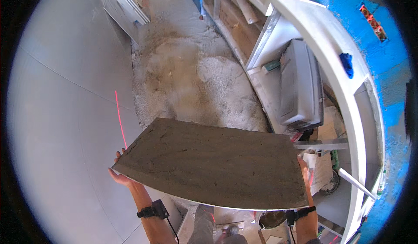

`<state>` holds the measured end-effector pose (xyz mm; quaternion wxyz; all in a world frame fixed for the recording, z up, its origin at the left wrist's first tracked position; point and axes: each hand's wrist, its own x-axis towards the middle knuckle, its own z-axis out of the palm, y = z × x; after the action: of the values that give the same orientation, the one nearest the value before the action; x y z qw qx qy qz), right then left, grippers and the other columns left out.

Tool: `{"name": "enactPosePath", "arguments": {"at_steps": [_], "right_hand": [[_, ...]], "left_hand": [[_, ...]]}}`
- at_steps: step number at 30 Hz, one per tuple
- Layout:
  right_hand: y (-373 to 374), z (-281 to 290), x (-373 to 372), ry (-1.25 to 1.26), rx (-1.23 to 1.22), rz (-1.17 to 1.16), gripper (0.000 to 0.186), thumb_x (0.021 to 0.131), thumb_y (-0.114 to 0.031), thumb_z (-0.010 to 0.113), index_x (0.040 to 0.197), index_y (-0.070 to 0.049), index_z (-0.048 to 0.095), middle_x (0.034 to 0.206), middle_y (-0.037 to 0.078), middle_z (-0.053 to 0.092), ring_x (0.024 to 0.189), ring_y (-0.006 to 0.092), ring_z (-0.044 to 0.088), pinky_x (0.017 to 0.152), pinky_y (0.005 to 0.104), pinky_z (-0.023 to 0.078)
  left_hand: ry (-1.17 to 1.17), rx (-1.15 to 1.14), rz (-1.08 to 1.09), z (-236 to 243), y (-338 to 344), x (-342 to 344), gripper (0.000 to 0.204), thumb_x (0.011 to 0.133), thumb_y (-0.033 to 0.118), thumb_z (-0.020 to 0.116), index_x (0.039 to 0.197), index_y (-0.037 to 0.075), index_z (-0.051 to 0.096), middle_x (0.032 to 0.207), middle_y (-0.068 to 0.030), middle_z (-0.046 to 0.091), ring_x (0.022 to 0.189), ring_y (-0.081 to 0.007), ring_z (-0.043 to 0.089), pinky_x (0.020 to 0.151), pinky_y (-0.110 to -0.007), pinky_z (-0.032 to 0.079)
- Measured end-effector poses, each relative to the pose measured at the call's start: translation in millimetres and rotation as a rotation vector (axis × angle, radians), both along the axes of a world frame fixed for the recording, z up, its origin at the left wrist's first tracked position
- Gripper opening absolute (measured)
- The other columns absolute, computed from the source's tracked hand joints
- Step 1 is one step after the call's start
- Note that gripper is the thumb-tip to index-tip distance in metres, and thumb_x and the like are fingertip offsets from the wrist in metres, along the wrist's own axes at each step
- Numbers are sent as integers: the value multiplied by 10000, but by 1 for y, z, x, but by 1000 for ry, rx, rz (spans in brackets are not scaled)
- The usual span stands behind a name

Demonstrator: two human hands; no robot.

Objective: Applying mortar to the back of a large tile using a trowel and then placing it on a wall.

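Observation:
A large rectangular tile spans the space in front of me, its upper face coated with a smeared layer of grey-brown mortar. A thin pale edge shows along its near side. My left hand grips the tile's left end, thumb and fingers around the edge. At the opposite end, my right hand is closed on the right edge, with most of its fingers hidden beneath or behind the tile. Both wrists wear black straps with small devices. The tile is held above the floor, over my legs and feet.
Large grey tiles cover the wall at left, crossed by a red laser line. Ahead lies a rough sandy floor. A white curved frame stands at right, with a grey case inside. A bucket sits near my feet.

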<state>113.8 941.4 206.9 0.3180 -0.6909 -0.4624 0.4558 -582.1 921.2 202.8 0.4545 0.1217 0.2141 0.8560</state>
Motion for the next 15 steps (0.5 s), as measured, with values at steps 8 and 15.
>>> {"name": "enactPosePath", "arguments": {"at_steps": [8,15], "right_hand": [[5,-30,3,609,-368,-256,622,1018,-492,423,1379,9,496,1313,118,594,1185,260,564,1024,407,431],[-5,-137,33,651,-436,-130,885,984,-688,250,1513,20,287,1545,156,364,1418,298,341,1189,389,228]], "left_hand": [[-21,-171,1,-78,-75,26,584,976,530,367,1333,129,596,1545,-52,408,1451,-333,301,1186,-589,182],[-392,-637,213,-149,-122,58,649,978,519,364,1484,114,395,1557,-93,369,1440,-328,303,1185,-528,215]]}}
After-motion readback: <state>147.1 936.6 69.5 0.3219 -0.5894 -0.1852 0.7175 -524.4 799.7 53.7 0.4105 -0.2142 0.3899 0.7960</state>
